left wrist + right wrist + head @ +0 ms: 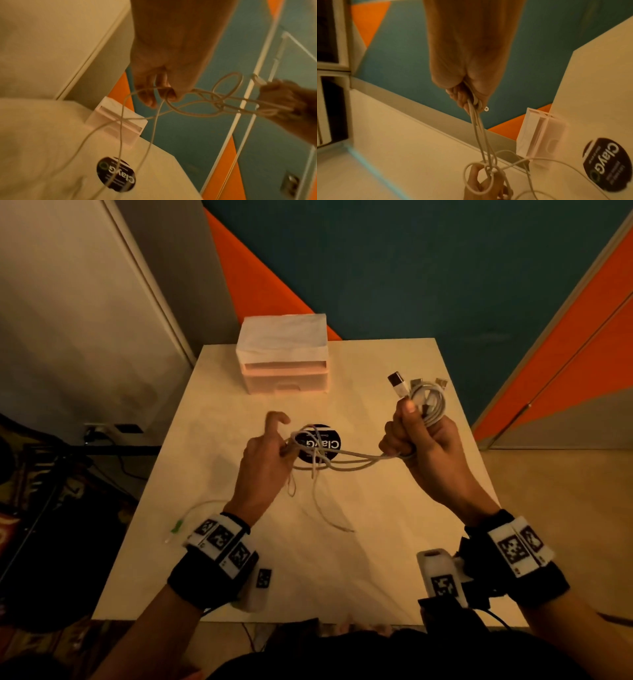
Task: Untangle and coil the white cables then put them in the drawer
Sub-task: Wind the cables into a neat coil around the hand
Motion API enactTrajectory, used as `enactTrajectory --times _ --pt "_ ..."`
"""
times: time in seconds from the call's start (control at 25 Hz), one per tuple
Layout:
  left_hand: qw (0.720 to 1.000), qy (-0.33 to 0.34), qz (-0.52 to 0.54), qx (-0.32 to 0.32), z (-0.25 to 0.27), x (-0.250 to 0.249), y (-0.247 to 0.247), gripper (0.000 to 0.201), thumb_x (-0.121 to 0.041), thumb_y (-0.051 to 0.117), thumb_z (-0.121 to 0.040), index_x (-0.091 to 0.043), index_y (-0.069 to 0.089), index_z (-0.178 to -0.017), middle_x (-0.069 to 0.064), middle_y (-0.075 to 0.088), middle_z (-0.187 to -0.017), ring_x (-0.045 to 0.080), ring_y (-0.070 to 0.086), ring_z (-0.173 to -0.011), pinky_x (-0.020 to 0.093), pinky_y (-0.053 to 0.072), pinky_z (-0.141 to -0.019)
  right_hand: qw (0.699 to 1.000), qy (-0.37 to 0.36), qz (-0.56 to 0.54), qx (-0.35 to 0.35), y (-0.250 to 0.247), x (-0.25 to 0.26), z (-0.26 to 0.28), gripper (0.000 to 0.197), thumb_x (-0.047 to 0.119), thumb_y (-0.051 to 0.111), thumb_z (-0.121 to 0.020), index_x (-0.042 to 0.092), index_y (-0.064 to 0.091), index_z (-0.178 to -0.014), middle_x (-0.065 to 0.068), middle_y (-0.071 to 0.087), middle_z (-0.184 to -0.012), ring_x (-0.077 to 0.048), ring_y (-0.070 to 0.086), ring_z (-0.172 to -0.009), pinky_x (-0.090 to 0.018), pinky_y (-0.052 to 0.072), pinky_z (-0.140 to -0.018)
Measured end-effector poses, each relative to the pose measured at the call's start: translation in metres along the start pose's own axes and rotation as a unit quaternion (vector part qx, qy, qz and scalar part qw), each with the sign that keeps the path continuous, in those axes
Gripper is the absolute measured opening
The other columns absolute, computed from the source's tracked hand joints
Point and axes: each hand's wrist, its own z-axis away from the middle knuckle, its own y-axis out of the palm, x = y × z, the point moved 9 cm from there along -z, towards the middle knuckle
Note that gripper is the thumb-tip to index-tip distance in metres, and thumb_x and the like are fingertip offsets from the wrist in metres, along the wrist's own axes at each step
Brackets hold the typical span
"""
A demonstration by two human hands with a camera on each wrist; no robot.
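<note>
My right hand [416, 436] is raised over the table's right side, fist closed round a coiled bundle of white cables [430, 402] whose USB plugs stick up past the thumb. Several strands [356, 462] run left from that fist to a tangled knot [317, 455] above the table's middle. My left hand [274, 445] pinches the strands at the knot [217, 102], index finger curled up. Loose ends [329, 515] hang down onto the table. The small pink-white drawer unit [284, 357] stands closed at the back of the table. In the right wrist view the strands [481, 135] drop from my fist to the left hand [481, 185].
The pale square table [394, 559] carries a round black sticker [318, 445] in its middle. Another white cable with a green tip [178, 527] lies at the left edge. Beyond are a teal and orange wall [445, 268] and dark clutter with cords on the floor at left [51, 474].
</note>
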Motion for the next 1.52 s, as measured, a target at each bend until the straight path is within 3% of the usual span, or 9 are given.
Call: enactTrajectory --times 0.08,0.24,0.48,0.6,0.88,1.08,1.24,1.4,1.52 --pt "0.969 -0.141 0.199 -0.049 -0.002 0.025 -0.001 0.031 -0.009 0.063 -0.082 -0.021 0.042 -0.101 0.006 0.062 -0.065 0.007 0.057 -0.051 0.014 0.044 -0.052 0.999 -0.002 -0.036 -0.014 -0.005 -0.002 -0.003 0.030 0.018 0.031 -0.101 0.012 0.043 -0.074 0.007 0.032 -0.057 -0.008 0.029 -0.053 -0.020 0.038 -0.055" --pt "0.738 -0.289 0.609 0.029 0.004 0.024 0.037 0.013 0.001 0.052 -0.084 -0.011 0.057 -0.084 -0.002 0.057 -0.052 0.008 0.053 -0.049 0.018 0.050 -0.051 0.998 0.002 -0.029 -0.056 -0.025 -0.010 -0.010 0.030 0.020 0.032 -0.100 0.011 0.043 -0.074 0.007 0.032 -0.058 -0.008 0.029 -0.053 -0.021 0.040 -0.056" --pt "0.934 -0.071 0.267 0.227 0.001 -0.007 0.021 0.024 -0.003 0.058 -0.084 -0.016 0.038 -0.088 -0.004 0.046 -0.036 0.008 0.032 -0.034 0.020 0.028 -0.040 0.996 0.016 0.037 -0.075 -0.047 -0.008 -0.012 0.030 0.019 0.030 -0.102 0.013 0.045 -0.077 0.007 0.035 -0.057 -0.009 0.032 -0.054 -0.022 0.041 -0.058" --pt "0.983 -0.013 0.029 0.183 -0.011 -0.006 0.009 0.030 -0.019 0.066 -0.081 -0.019 0.038 -0.093 -0.007 0.048 -0.041 0.008 0.039 -0.039 0.022 0.029 -0.044 0.995 0.001 0.085 -0.056 -0.037 -0.001 -0.016 0.026 0.022 0.034 -0.100 0.014 0.049 -0.080 0.010 0.039 -0.056 -0.008 0.036 -0.053 -0.021 0.044 -0.059" --pt "0.956 -0.051 0.152 0.247 -0.010 -0.011 0.015 0.042 -0.020 0.074 -0.074 -0.025 0.049 -0.106 -0.003 0.057 -0.087 0.022 0.056 -0.044 0.027 0.046 -0.040 0.963 0.002 0.260 -0.070 -0.043 -0.001 -0.022 0.018 0.025 0.045 -0.097 0.014 0.054 -0.085 0.008 0.051 -0.060 -0.006 0.048 -0.054 -0.026 0.048 -0.061" --pt "0.968 -0.028 0.173 0.181 -0.020 -0.020 0.021 0.019 -0.030 0.065 -0.080 -0.015 0.065 -0.069 0.003 0.055 -0.079 0.017 0.062 -0.049 0.027 0.049 -0.049 0.952 0.027 0.305 0.010 -0.020 -0.010 -0.019 0.023 0.043 0.071 -0.070 0.022 0.066 -0.077 -0.040 0.048 -0.075 -0.040 0.047 -0.064 -0.035 0.042 -0.064" --pt "0.926 -0.096 0.272 0.244 -0.016 -0.028 0.037 0.022 -0.020 0.050 -0.092 -0.018 0.064 -0.075 0.006 0.063 -0.072 0.009 0.065 -0.056 0.017 0.052 -0.054 0.939 0.051 0.327 0.093 0.009 -0.030 -0.014 0.012 0.041 0.073 -0.065 0.032 0.066 -0.063 -0.026 0.049 -0.057 -0.043 0.049 -0.061 -0.039 0.041 -0.057" --pt "0.907 -0.101 0.255 0.320 -0.011 -0.038 0.040 0.028 -0.026 0.042 -0.094 -0.015 0.060 -0.076 0.004 0.059 -0.068 0.003 0.057 -0.054 0.015 0.048 -0.055 0.928 0.037 0.347 0.129 0.015 -0.031 -0.012 0.041 0.039 0.069 -0.072 -0.002 0.067 -0.073 -0.031 0.050 -0.061 -0.032 0.040 -0.052 -0.043 0.034 -0.050" --pt "0.878 -0.083 0.240 0.406 0.001 -0.035 0.041 0.025 -0.036 0.050 -0.086 -0.015 0.059 -0.075 -0.001 0.056 -0.071 0.004 0.057 -0.061 0.017 0.049 -0.062 0.927 0.045 0.355 0.107 -0.004 -0.022 -0.017 0.016 0.024 0.068 -0.079 0.008 0.072 -0.079 0.008 0.065 -0.057 -0.004 0.052 -0.052 -0.023 0.043 -0.050"
